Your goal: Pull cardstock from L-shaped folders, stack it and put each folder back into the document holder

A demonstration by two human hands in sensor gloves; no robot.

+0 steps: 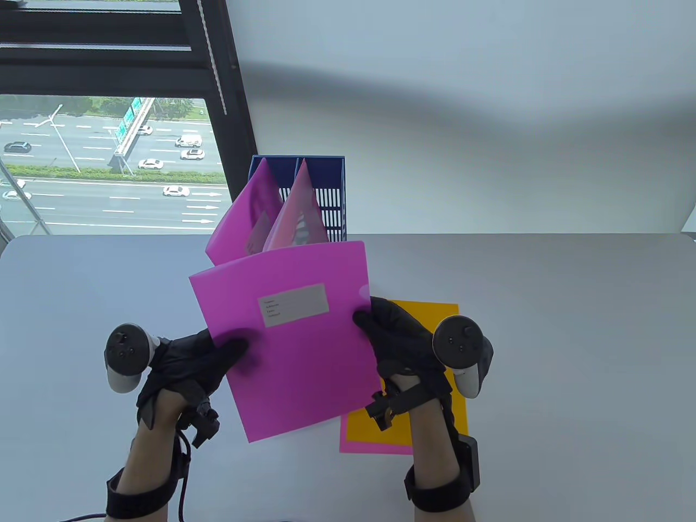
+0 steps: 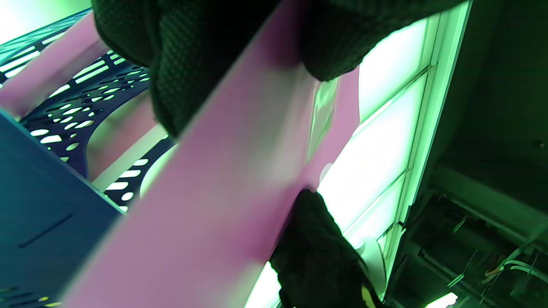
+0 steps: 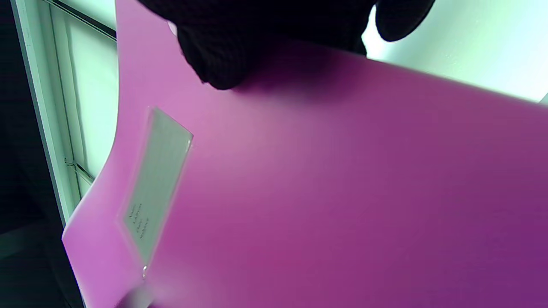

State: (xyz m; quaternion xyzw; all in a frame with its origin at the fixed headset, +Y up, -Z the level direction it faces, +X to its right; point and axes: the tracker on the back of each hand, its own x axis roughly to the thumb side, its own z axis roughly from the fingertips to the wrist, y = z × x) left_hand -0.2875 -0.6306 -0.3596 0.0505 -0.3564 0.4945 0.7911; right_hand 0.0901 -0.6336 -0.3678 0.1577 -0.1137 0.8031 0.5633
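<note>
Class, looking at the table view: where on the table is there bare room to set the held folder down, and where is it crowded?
Bare table lies right of the yellow cardstock, and left of the left hand. Crowded: the middle, where both hands, right hand included, hold the magenta folder before the blue document holder.

Folder (image 1: 293, 337) between both hands, document holder (image 1: 326, 179) behind, cardstock (image 1: 435, 315) right.

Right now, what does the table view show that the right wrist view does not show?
Only the table view shows the left hand, the blue document holder with two pink folders in it, and the yellow cardstock lying on a pink sheet on the table. Only the right wrist view shows a window frame behind the held folder. Both show the right hand gripping the held pink folder with its grey label.
</note>
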